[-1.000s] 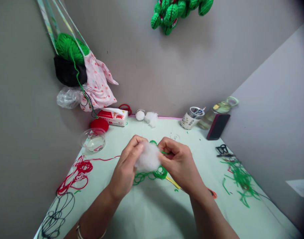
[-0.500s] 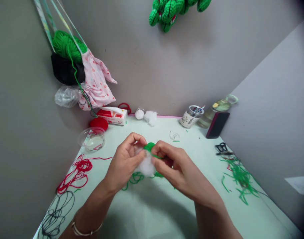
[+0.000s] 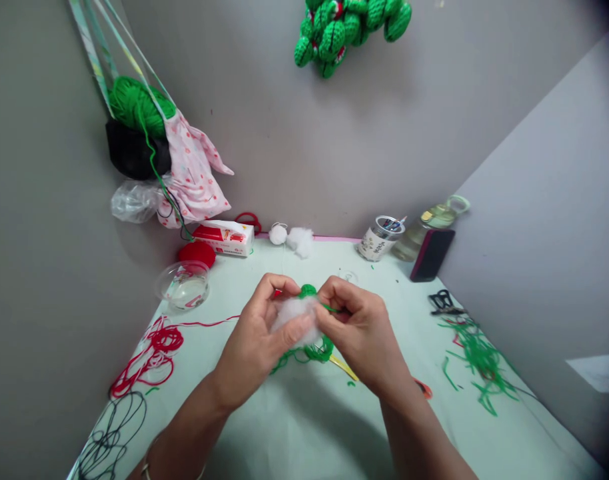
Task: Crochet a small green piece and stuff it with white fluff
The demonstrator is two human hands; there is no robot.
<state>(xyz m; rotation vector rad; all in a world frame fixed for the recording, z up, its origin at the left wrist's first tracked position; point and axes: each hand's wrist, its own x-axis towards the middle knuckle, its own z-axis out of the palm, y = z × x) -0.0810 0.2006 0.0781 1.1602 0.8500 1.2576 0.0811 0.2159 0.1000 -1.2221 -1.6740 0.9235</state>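
Observation:
In the middle of the head view my left hand is closed on a tuft of white fibre stuffing, its thumb lying across the front. My left fingertips also reach a small green crocheted piece just behind the tuft. My right hand pinches at the right side of this piece, and a bit of green yarn shows by its fingers. Something red peeks out beside my left fingers. Loose green yarn lies below the hands, next to a thin yellow stick-like tool.
Red yarn and black cord lie left, near a clear plastic bowl. A tissue pack, a pen tin and a phone line the back. Scissors and green yarn scraps are right.
The stuffing has been drawn upward and spread under my left thumb. Both hands have shifted slightly right, and the yellow tool now shows below them.

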